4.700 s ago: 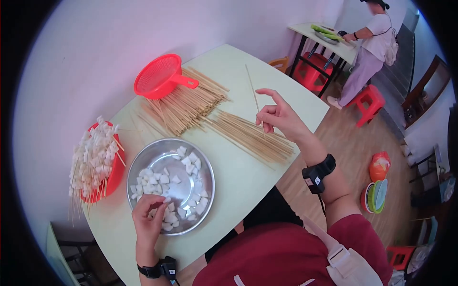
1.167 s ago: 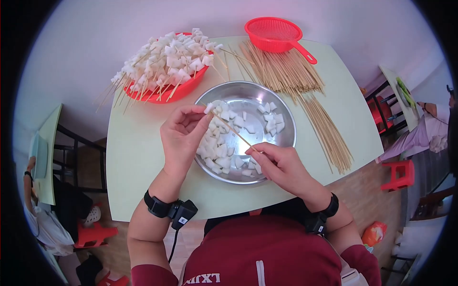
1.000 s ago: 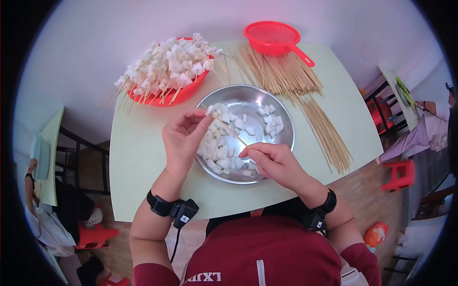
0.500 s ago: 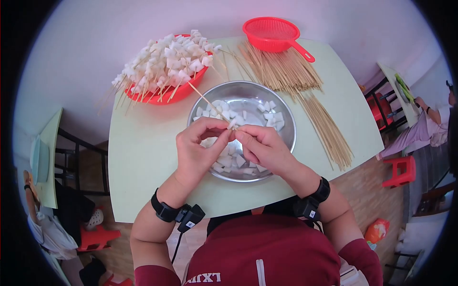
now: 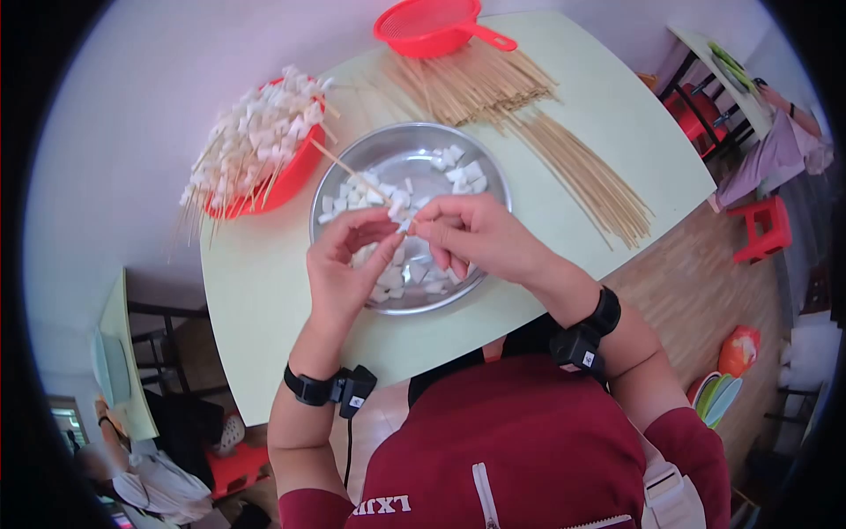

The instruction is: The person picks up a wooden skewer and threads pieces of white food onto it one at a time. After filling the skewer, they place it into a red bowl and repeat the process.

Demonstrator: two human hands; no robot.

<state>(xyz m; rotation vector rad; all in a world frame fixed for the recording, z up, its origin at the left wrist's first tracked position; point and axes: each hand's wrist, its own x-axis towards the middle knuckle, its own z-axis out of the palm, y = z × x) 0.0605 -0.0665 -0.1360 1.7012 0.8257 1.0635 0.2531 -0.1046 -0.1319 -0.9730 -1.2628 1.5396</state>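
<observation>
Above a round steel basin (image 5: 486, 286), my left hand (image 5: 348, 260) is closed on a thin bamboo skewer (image 5: 339, 163), which slants up and to the left. White food pieces (image 5: 397, 210) are threaded near its lower end. Thumb and fingers of my right hand (image 5: 480, 236) pinch at that same end, where a small white piece shows between the two hands; the fingertips partly hide it. Loose white chunks (image 5: 467, 179) lie in the basin, some beneath my hands. The kind of food is not certain.
A red bowl (image 5: 304, 172) heaped with filled skewers (image 5: 251, 141) stands at the left. Bare bamboo skewers (image 5: 582, 167) lie at the back and right, under a red strainer (image 5: 427, 26). Other people (image 5: 159, 480) sit at side tables. A red stool (image 5: 760, 231) stands right.
The view has turned and shifted, so the table and its contents sit differently in the frame. Both hands stay together at the skewer's lower end, with the right fingers slightly more spread.
</observation>
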